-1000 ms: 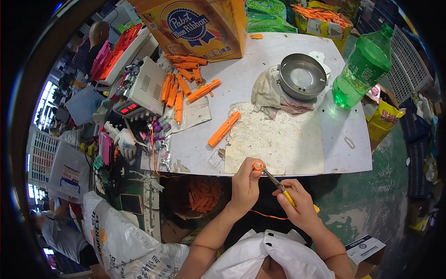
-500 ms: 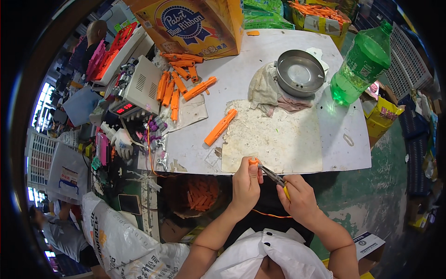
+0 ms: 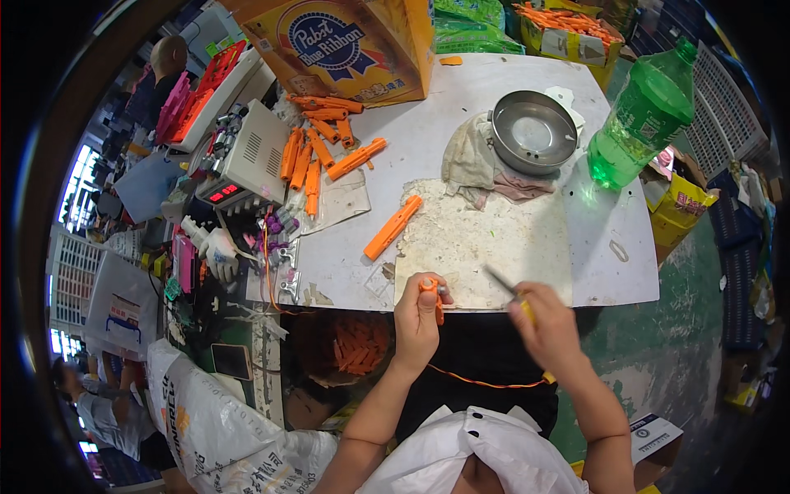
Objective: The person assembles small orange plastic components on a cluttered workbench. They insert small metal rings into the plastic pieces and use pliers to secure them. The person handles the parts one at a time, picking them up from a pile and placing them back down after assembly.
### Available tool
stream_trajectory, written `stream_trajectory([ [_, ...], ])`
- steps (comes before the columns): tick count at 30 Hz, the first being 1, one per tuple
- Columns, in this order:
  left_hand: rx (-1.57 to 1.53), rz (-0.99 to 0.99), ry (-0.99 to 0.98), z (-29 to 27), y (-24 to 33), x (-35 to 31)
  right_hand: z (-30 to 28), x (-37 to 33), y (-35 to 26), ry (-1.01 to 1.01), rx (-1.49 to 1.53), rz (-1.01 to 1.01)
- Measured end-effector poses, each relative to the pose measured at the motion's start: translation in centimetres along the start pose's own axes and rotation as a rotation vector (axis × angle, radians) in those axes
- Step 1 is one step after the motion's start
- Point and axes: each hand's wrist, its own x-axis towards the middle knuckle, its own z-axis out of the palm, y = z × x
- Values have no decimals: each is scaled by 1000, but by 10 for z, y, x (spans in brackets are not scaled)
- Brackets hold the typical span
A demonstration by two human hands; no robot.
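My left hand (image 3: 418,319) is closed around an orange plastic part (image 3: 429,286) at the table's front edge. A small pale or metallic bit shows beside the part's top; what it is, I cannot tell. To the right, my right hand (image 3: 545,328) grips pliers (image 3: 527,308) with yellow handles, slightly blurred. Their dark jaws point up and left over the worn mat (image 3: 485,239), apart from the part. One long orange plastic piece (image 3: 393,228) lies at the mat's left edge. Several similar orange pieces (image 3: 317,152) are heaped farther back on the left.
A metal bowl (image 3: 535,132) rests on a rag (image 3: 471,160) behind the mat, with a green bottle (image 3: 643,115) to its right. A large carton (image 3: 337,49) stands at the back. Left is a grey device (image 3: 247,152) with a red display. A red-yellow wire (image 3: 485,384) hangs near my lap.
The pliers have come away from the orange part and moved right and up with my right hand. My left hand has shifted slightly left, still holding the part.
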Motion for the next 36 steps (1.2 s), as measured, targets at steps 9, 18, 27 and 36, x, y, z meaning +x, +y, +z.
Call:
stream_trajectory([
  [9, 42, 244, -213, -9, 7, -10, -34, 12, 25, -51, 126, -132],
  [18, -365, -153, -685, -27, 27, -6, -41, 22, 0, -177, 3, -611],
  [27, -485, -323, -899, -29, 28, 5, -42, 27, 2, -161, -38, -733],
  [36, 229, 175, -411, -16, 41, 6, -27, 8, -5, 3, -119, -523],
])
